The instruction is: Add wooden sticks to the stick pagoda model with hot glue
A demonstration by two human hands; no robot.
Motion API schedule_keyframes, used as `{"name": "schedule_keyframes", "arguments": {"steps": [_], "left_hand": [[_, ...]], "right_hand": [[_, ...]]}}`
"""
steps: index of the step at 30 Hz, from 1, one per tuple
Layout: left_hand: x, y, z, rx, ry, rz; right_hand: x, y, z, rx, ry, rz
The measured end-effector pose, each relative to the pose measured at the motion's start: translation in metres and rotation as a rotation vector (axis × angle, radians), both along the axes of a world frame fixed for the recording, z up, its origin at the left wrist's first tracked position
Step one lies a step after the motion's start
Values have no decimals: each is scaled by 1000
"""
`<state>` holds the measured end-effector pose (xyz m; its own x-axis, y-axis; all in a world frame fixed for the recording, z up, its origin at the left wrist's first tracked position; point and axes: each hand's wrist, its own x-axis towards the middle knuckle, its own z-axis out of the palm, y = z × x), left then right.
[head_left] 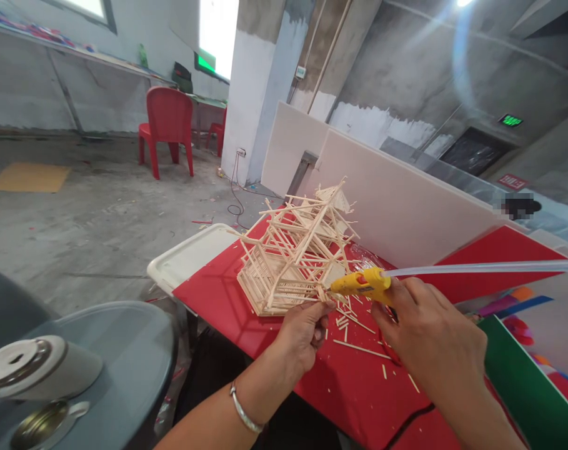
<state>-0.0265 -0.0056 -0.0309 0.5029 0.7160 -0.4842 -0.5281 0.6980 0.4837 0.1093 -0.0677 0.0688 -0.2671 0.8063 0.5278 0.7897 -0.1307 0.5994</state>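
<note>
A pagoda-like model (297, 250) built of thin pale wooden sticks stands on the red tabletop (246, 337). My right hand (428, 337) is wrapped round a yellow hot glue gun (363, 283), from whose back a long translucent glue stick (475, 268) sticks out. The gun's nozzle points left, at the model's near right corner. There my left hand (307, 331) has its thumb and fingers pinched on a small wooden stick (322, 292); its exact contact with the model is hard to make out. Loose stick pieces (344, 322) lie under the glue gun.
A grey round stool (138, 350) at the left bears a white lidded mug (54, 365) and a cup (44, 425). A white tray-like surface (190, 253) adjoins the red table. White panels (382, 194) stand behind. A black cable (408, 425) crosses the front; a red chair (169, 125) stands farther off.
</note>
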Motion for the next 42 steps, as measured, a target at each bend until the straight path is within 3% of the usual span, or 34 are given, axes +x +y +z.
{"name": "schedule_keyframes", "arguments": {"steps": [20, 42], "left_hand": [[-2, -1, 4, -32, 15, 3], [3, 0, -3, 11, -4, 6]], "right_hand": [[0, 2, 2, -29, 20, 18], [1, -2, 8, -56, 3, 10]]}}
